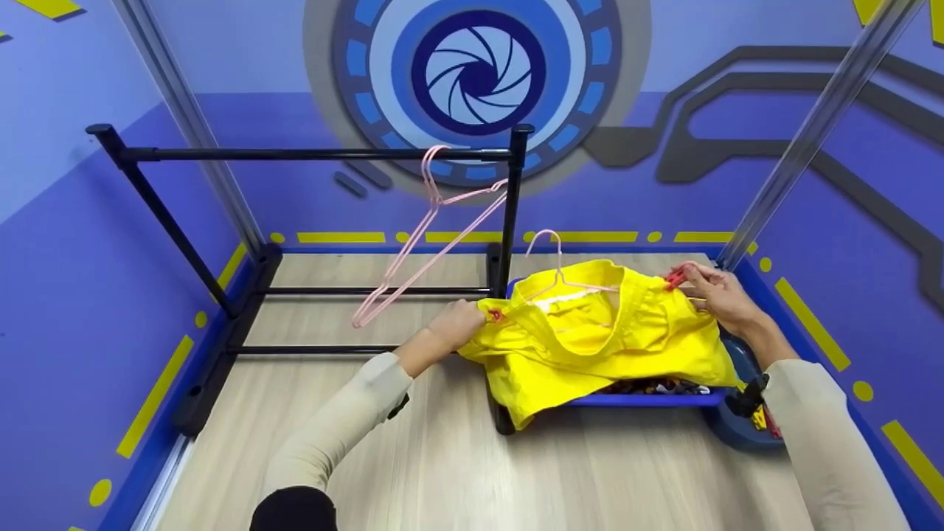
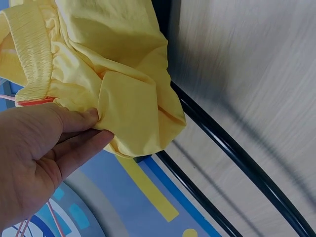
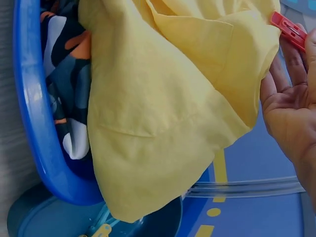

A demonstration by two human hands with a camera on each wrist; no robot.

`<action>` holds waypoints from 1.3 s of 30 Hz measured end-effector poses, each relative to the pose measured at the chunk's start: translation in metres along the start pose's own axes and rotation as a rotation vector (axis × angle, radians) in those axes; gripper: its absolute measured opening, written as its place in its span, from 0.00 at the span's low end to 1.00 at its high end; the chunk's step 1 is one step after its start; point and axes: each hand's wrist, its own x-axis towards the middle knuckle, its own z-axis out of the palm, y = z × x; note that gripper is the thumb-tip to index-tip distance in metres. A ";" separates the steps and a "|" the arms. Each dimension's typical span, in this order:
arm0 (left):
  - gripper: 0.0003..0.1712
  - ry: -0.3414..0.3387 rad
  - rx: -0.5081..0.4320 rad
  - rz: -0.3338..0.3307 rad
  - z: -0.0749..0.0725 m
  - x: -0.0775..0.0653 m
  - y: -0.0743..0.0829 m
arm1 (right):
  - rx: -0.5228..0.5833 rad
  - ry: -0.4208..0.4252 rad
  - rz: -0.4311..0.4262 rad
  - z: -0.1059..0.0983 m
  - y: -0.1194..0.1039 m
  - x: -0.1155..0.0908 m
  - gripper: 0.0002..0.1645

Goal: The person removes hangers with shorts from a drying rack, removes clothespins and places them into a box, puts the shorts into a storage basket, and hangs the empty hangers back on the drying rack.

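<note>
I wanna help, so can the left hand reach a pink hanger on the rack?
Probably, yes: the pink hanger hangs close by on the rack and nothing seems in the way. The left hand pinches the yellow garment, so it should let go first.

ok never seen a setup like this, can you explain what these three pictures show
There's no machine, just a person's two bare hands. The wide picture comes from a camera worn on the head; the closer two come from cameras on the wrists. The left hand pinches a yellow garment; the right hand holds a red clip at its other side. A pink hanger sits in its opening. On the pale surface stand a black rack, a blue tub containing patterned cloth, and a dark blue bowl with clips inside.
</note>
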 end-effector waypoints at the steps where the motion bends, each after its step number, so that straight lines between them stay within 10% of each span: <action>1: 0.11 0.000 0.001 0.001 0.000 0.000 0.000 | 0.003 0.004 0.002 -0.001 0.000 0.000 0.20; 8: 0.10 0.011 -0.016 0.002 0.002 0.000 0.001 | -0.058 0.019 -0.115 0.002 -0.006 0.001 0.20; 14: 0.11 0.016 -0.012 0.007 0.003 0.000 0.002 | 0.378 -0.004 -0.172 0.001 -0.012 0.000 0.18; 17: 0.11 0.018 -0.012 -0.002 0.002 0.001 0.002 | 0.412 0.090 -0.195 -0.001 -0.017 -0.001 0.15; 28: 0.10 -0.020 -0.018 -0.021 0.000 0.002 0.002 | -0.567 0.616 -0.074 -0.027 -0.014 -0.017 0.31; 32: 0.10 -0.014 -0.011 -0.021 -0.001 0.002 0.003 | -0.827 0.566 0.001 -0.041 0.004 -0.030 0.35; 39: 0.11 0.002 -0.019 -0.017 0.002 0.002 0.006 | -1.010 0.216 0.228 -0.066 0.049 -0.059 0.19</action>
